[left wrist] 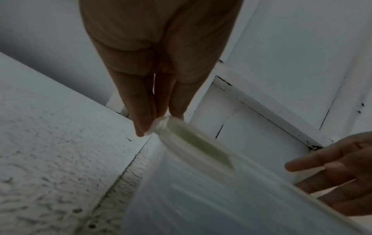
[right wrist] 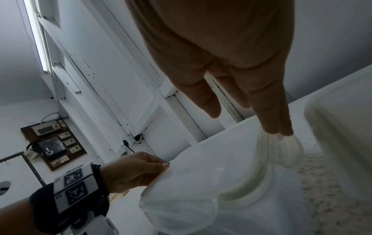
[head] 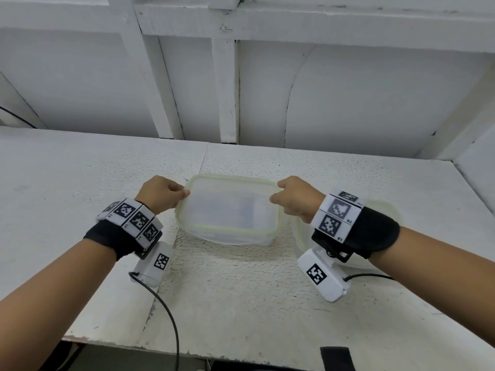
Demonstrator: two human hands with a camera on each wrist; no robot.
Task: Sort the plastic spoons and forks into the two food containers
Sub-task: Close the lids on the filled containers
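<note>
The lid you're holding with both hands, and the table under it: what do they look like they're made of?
The lid looks like translucent, frosted plastic: the container below shows through it, and a pale green strip, probably a rubbery seal, runs round its rim. The left hand and right hand pinch its ends. The table looks like board under rough, matte white paint, chipped at the front edge.

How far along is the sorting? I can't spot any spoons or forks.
Apparently near the end. No loose cutlery shows; pale shapes lie inside the container. Left hand and right hand pinch the lid over it. Left: closing it; the other container is mostly hidden.
</note>
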